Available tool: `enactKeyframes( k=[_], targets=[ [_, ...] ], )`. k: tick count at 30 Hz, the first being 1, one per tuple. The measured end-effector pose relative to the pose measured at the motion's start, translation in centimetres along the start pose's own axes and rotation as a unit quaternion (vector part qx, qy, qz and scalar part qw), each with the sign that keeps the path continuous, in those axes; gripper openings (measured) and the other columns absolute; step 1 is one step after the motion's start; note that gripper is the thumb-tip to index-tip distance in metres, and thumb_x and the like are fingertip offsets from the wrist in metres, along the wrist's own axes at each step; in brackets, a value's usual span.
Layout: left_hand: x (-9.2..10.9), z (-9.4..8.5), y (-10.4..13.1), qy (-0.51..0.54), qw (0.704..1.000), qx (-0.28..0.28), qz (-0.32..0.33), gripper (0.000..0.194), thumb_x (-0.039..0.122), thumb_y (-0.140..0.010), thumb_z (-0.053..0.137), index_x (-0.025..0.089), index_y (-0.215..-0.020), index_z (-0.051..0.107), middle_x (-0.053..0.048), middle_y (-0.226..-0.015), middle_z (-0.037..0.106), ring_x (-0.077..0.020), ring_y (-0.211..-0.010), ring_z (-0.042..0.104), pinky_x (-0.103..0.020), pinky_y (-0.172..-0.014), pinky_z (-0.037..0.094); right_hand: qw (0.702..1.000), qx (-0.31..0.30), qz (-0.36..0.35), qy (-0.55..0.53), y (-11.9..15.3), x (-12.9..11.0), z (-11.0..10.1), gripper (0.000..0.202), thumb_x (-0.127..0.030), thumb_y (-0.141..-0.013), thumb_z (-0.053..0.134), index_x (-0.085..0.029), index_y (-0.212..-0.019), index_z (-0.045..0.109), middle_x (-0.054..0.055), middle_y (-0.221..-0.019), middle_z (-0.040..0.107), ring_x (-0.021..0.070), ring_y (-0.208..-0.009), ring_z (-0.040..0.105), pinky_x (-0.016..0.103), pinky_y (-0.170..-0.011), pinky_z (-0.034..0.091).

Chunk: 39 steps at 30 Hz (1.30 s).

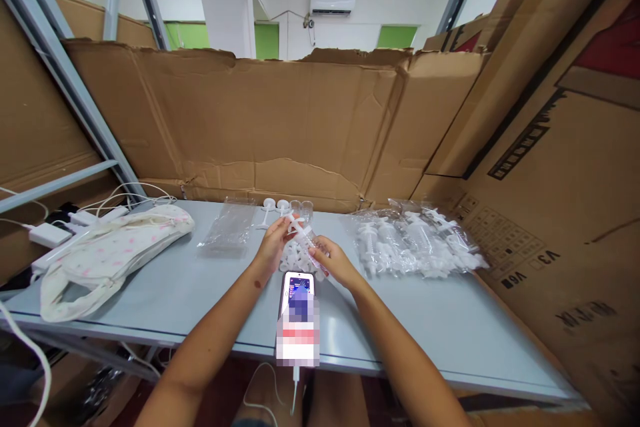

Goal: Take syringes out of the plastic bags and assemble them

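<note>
Over the middle of the table I hold a large plastic syringe (306,236) with a clear barrel and white plunger, tilted. My left hand (274,240) is closed around its white plunger end. My right hand (332,259) grips the clear barrel lower down. Beneath both hands lies a pile of small white plastic pieces (292,257), partly hidden by the syringe and fingers. Just behind stand white plungers (269,204) and clear barrels (307,207).
Clear bags of white syringes (415,243) lie on the right. Flat clear plastic bags (229,227) lie left of my hands. A lit, cabled phone (299,320) is at the front. A cloth bag (115,253) and white power strips (53,237) sit far left. Cardboard (300,120) walls the back.
</note>
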<state>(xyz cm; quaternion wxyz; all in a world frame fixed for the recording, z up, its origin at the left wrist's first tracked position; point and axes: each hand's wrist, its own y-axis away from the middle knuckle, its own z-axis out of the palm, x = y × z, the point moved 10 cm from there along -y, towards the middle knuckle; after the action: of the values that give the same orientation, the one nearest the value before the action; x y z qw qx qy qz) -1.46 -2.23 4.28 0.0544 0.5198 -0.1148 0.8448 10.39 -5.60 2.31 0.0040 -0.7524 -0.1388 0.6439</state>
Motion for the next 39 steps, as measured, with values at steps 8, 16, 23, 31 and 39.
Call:
enactKeyframes(
  k=[8, 16, 23, 31, 39],
  targets=[
    [2.4, -3.3, -1.2, 0.052, 0.995, 0.073, 0.035, 0.027, 0.037, -0.075, 0.064, 0.015, -0.090, 0.061, -0.003, -0.081, 0.065, -0.0078, -0.064, 0.057, -0.017, -0.058, 0.043, 0.999, -0.035, 0.027, 0.024, 0.1, 0.4, 0.5, 0.035, -0.053, -0.075, 0.057, -0.019, -0.083, 0.052, -0.004, -0.062, 0.048, 0.0083, -0.044, 0.040, 0.021, -0.036, 0.032],
    [4.5, -4.3, -1.2, 0.044, 0.996, 0.072, 0.023, 0.026, 0.037, -0.082, 0.056, 0.020, -0.101, 0.049, -0.006, -0.096, 0.067, -0.0138, -0.071, 0.067, -0.023, -0.061, 0.049, 0.998, -0.043, 0.036, 0.039, 0.0, 1.0, 0.5, 0.037, -0.055, -0.076, 0.056, -0.020, -0.085, 0.051, -0.004, -0.063, 0.046, 0.0094, -0.047, 0.041, 0.022, -0.038, 0.033],
    [5.8, -4.0, -1.5, -0.009, 0.997, 0.021, 0.073, 0.023, 0.036, -0.080, 0.049, 0.016, -0.090, 0.056, -0.010, -0.105, 0.066, -0.0183, -0.092, 0.064, -0.034, -0.089, 0.046, 0.999, -0.010, 0.008, 0.051, -0.1, 0.3, -0.5, 0.032, -0.051, -0.078, 0.055, -0.020, -0.080, 0.050, -0.004, -0.064, 0.047, 0.0095, -0.050, 0.041, 0.023, -0.045, 0.033],
    [8.2, -2.4, -1.3, -0.383, 0.908, 0.033, 0.165, 0.039, 0.050, -0.070, 0.063, 0.017, -0.089, 0.055, -0.006, -0.096, 0.063, -0.0179, -0.084, 0.061, -0.032, -0.080, 0.046, 0.999, 0.006, -0.001, 0.052, -0.3, 0.0, -0.9, 0.032, -0.051, -0.077, 0.056, -0.019, -0.082, 0.051, -0.003, -0.065, 0.047, 0.0113, -0.056, 0.043, 0.023, -0.049, 0.033],
    [9.5, -1.9, -2.4, -0.515, 0.833, 0.072, 0.190, 0.041, 0.050, -0.074, 0.059, 0.022, -0.102, 0.048, -0.004, -0.100, 0.060, -0.0169, -0.084, 0.058, -0.029, -0.073, 0.045, 0.999, 0.004, 0.015, 0.035, -0.2, 0.3, -1.0, 0.034, -0.053, -0.077, 0.055, -0.020, -0.081, 0.049, -0.004, -0.063, 0.045, 0.0104, -0.050, 0.040, 0.022, -0.042, 0.031]
  ],
)
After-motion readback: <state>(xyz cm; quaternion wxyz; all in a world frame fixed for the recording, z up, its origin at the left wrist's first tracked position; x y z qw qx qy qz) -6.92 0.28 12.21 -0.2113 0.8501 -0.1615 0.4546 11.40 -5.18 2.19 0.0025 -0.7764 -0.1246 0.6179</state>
